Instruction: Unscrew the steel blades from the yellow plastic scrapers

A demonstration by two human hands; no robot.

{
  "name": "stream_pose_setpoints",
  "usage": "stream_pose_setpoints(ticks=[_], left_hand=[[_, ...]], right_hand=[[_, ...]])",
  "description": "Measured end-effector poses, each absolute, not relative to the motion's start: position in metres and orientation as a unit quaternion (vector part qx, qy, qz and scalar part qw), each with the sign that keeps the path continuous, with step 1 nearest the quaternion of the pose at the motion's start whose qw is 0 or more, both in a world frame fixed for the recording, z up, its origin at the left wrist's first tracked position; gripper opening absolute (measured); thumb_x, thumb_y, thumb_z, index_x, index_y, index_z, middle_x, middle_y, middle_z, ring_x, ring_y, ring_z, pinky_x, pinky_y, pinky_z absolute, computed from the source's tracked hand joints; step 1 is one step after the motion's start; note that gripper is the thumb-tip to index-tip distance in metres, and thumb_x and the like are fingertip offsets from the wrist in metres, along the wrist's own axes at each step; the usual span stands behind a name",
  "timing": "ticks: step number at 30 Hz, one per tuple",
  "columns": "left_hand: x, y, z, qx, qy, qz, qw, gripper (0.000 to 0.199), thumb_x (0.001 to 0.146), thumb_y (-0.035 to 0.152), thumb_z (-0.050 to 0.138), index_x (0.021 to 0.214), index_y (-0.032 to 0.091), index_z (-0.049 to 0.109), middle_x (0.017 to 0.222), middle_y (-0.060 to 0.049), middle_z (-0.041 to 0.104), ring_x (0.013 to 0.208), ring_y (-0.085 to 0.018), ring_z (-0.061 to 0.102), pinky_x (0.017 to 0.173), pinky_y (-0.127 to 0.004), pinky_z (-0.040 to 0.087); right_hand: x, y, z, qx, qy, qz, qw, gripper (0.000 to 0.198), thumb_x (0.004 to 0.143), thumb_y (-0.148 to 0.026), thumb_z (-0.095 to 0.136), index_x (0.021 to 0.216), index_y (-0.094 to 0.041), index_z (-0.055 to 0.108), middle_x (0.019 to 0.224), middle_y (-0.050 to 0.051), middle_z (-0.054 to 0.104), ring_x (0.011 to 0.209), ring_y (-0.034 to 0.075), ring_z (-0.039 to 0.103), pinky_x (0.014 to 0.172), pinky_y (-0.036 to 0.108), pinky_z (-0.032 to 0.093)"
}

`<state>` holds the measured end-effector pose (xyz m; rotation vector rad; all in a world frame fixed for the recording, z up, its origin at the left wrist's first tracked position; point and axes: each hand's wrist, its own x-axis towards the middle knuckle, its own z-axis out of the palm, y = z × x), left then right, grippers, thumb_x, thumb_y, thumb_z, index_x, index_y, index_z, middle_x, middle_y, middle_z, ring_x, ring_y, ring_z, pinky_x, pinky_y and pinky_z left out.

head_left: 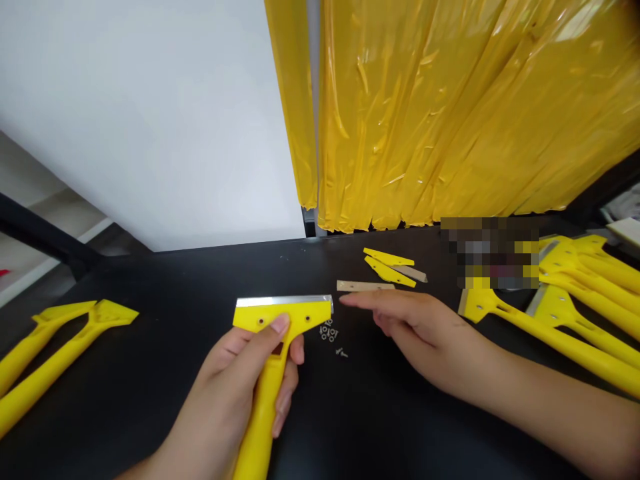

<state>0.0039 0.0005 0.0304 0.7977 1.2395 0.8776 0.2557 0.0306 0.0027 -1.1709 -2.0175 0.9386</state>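
Note:
My left hand (250, 373) is closed round the yellow handle of a scraper (257, 417), its thumb pressing on the yellow cover plate below the blade. A shiny metal blade (285, 301) runs along the scraper's top edge, and two screw holes show in the plate. Just right of the blade's end, my right hand (415, 320) hovers with its index finger stretched out; its other fingers are partly hidden, and I see nothing in it. Small nuts and screws (329, 331) lie on the black table between the hands. Behind my right hand is a paper-wrapped strip (357, 286).
Two yellow cover plates (389, 270) lie behind my right hand. Two scraper handles (65, 360) without visible blades rest at left. Several scrapers with blades (560, 307) are piled at right beside a blurred patch. A yellow plastic curtain (425, 120) and a white panel (175, 120) stand behind the table.

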Motion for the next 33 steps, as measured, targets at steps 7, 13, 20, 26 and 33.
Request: stream_pose_setpoints(ticks=[7,13,20,26,33], left_hand=[[0.006,0.005,0.023,0.346,0.537,0.379,0.669,0.042,0.092,0.056,0.068,0.071,0.019,0.065,0.042,0.001,0.051,0.035,-0.011,0.043,0.038,-0.019,0.034],[0.007,0.003,0.021,0.349,0.539,0.376,0.668,0.038,0.092,0.052,0.068,0.072,0.020,0.063,0.042,0.002,0.050,0.035,-0.011,0.041,0.039,-0.020,0.034],[0.007,0.000,0.025,0.353,0.533,0.376,0.671,0.040,0.091,0.053,0.069,0.071,0.019,0.064,0.042,0.002,0.051,0.035,-0.010,0.041,0.038,-0.019,0.035],[0.007,-0.003,0.016,0.340,0.498,0.350,0.716,0.049,0.090,0.062,0.069,0.068,0.019,0.066,0.040,0.000,0.053,0.031,-0.010,0.042,0.034,-0.017,0.036],[0.009,-0.009,0.018,0.346,0.496,0.315,0.731,0.049,0.096,0.061,0.061,0.071,0.019,0.065,0.043,0.000,0.055,0.033,-0.009,0.043,0.035,-0.017,0.038]], right_hand=[[0.248,0.032,-0.003,-0.414,-0.859,0.233,0.193,0.056,0.096,-0.010,0.046,0.145,-0.026,0.066,0.099,0.005,0.071,0.082,0.020,0.068,0.075,0.035,0.052],[0.244,0.031,-0.002,-0.440,-0.863,0.199,0.148,0.050,0.096,-0.013,0.049,0.139,-0.031,0.067,0.098,0.003,0.069,0.085,0.023,0.069,0.074,0.035,0.049],[0.246,0.038,-0.011,-0.538,-0.788,0.232,0.187,0.019,0.100,-0.025,0.050,0.105,-0.021,0.067,0.098,0.009,0.071,0.085,0.026,0.062,0.078,0.039,0.038],[0.240,0.036,0.005,-0.537,-0.665,0.459,0.241,0.011,0.096,-0.031,0.060,0.090,-0.022,0.060,0.082,0.001,0.057,0.075,0.018,0.049,0.069,0.032,0.035],[0.227,0.013,0.021,-0.394,-0.391,0.788,0.266,0.022,0.096,-0.040,0.062,0.096,-0.024,0.048,0.073,-0.008,0.039,0.054,0.008,0.017,0.046,0.023,0.012]])
